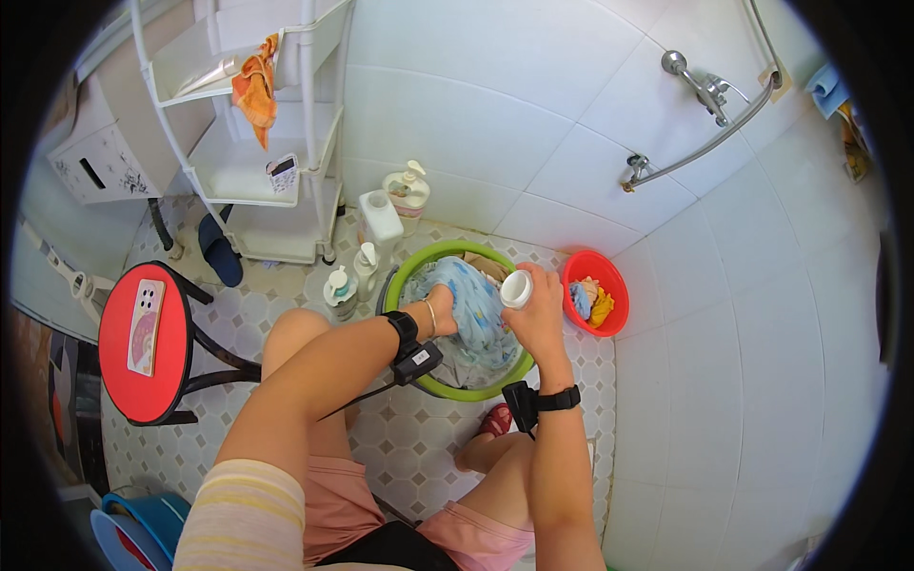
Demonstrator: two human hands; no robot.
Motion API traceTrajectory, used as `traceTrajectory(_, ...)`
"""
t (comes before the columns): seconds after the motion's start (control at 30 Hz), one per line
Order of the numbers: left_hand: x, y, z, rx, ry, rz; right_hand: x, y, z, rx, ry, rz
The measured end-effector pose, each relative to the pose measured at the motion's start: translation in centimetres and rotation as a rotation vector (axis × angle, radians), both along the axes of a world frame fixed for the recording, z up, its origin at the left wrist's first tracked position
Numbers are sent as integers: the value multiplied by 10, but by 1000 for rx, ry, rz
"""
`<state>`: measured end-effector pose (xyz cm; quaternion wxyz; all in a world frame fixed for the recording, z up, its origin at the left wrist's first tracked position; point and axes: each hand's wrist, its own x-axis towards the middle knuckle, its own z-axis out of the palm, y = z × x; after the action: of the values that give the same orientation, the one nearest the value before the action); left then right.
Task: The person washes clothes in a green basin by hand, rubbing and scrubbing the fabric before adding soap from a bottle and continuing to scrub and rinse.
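Note:
Ahead of my knees, a green basin point(414, 258) stands on the floor with wet clothes and water in it. My left hand point(444, 308) reaches into it and grips a light blue patterned cloth point(468, 285); the fingertips are hidden by the cloth. Over the basin's right rim, my right hand point(537, 314) holds a small white plastic cap point(515, 288), its open side facing up towards me. A brown cloth point(485, 265) lies at the far side of the basin.
A red bucket point(621, 325) with small cloths stands right of the basin. An uncapped white bottle point(382, 218) and pump bottles point(365, 268) stand to its left. A phone point(145, 328) lies on a red stool point(118, 364). A white shelf rack point(275, 246) stands behind.

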<state>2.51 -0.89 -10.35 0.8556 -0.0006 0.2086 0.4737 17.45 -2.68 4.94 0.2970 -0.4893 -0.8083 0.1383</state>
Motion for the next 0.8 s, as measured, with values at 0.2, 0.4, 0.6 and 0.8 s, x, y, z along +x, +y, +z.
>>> traceTrajectory(0.2, 7, 3, -8, 146, 19, -30, -1, -1, 1, 2, -5, 18)
traceTrajectory(0.4, 6, 3, -12, 141, 60, -16, -4, -4, 7, 13, 18, 57)
traceTrajectory(0.6, 9, -4, 10, 93, 38, -38, -1, -3, 8, 37, 22, 81)
traceTrajectory(0.8, 10, -9, 24, 66, 39, -43, 1, -2, 6, 44, 16, 85)
